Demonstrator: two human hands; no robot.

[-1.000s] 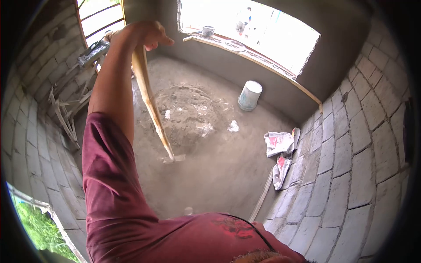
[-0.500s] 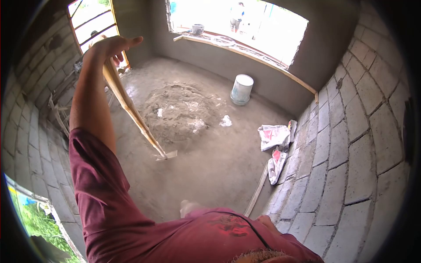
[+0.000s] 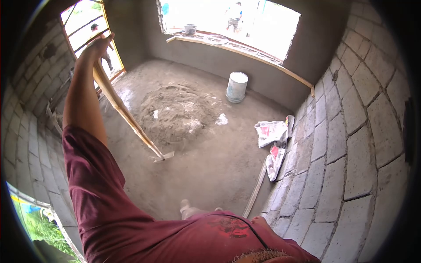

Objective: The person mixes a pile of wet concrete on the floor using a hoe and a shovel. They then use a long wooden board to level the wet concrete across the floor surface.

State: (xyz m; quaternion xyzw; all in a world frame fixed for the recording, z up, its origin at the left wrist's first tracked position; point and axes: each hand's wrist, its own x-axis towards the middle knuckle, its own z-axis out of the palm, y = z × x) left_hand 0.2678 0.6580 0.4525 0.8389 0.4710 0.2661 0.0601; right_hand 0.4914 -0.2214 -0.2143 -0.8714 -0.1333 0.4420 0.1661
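Note:
My left hand (image 3: 101, 44) is raised at the upper left, on the top end of a long wooden handle (image 3: 116, 101). The handle slants down to a flat metal blade (image 3: 165, 156) that rests on the floor. Just beyond the blade lies a low heap of grey-brown sand or mix (image 3: 173, 109) with white patches. A small piece of skin shows beside my shirt at the lower right, but my right hand cannot be made out.
A whitish bucket (image 3: 237, 87) stands near the far wall. Crumpled bags (image 3: 271, 133) and a long strip (image 3: 255, 189) lie by the block wall (image 3: 337, 144) on the right. A small bucket (image 3: 190, 29) sits on the window ledge. People are outside the window (image 3: 233, 16) and doorway (image 3: 106, 57).
The view has shifted slightly, so the room sits a little further left. My left hand's fingers no longer stretch out to the right. The person beyond the doorway shows more fully.

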